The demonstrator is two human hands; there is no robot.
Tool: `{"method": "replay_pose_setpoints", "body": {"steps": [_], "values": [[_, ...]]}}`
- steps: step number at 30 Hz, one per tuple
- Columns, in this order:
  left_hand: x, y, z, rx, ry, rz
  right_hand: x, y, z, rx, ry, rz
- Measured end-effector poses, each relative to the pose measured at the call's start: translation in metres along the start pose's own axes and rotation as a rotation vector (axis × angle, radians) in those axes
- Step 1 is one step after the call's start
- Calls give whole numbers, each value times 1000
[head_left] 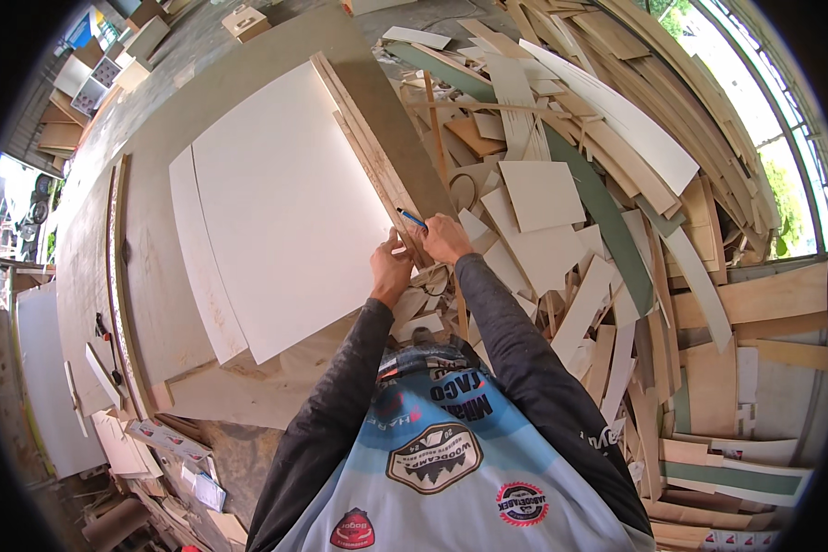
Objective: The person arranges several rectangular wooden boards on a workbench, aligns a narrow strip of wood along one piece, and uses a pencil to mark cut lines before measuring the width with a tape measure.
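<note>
A large white panel (pixel 276 202) lies on the workbench (pixel 221 101). Along its right edge run long, narrow wooden strips (pixel 368 152), side by side. Near their close end my left hand (pixel 392 271) has its fingers bent and closed around a strip's end; the exact grip is partly hidden. Just to the right, my right hand (pixel 446 241) is closed on a slim blue pen-like tool (pixel 410 217), which points up and left over the strips. The right fingers also rest against the strips' side.
A heap of board offcuts (pixel 538 198) lies right of the bench, with long planks (pixel 635 83) stacked behind. On the bench's left are a long wooden strip (pixel 118 285) and a small dark-handled tool (pixel 101 324). Boxes (pixel 246 22) stand on the floor farther off.
</note>
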State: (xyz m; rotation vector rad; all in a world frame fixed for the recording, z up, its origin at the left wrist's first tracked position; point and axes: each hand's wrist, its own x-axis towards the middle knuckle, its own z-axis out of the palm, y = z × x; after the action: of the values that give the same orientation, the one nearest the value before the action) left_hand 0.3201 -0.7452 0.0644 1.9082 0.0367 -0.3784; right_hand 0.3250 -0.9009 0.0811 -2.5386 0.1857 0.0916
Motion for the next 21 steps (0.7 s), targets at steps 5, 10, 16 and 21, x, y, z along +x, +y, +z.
{"method": "replay_pose_setpoints", "body": {"steps": [5,10,16,21], "values": [[-4,6,-1,-97,-17,-67,2,7,5,-8,24,-17],[-5,1,1,-208,-27,-83,4,10,7,-11,23,-26],[5,-24,-1,-349,-71,-66,2,2,2,-21,-2,-12],[1,-6,-4,-212,-119,-95,-1,0,3,-31,23,13]]}}
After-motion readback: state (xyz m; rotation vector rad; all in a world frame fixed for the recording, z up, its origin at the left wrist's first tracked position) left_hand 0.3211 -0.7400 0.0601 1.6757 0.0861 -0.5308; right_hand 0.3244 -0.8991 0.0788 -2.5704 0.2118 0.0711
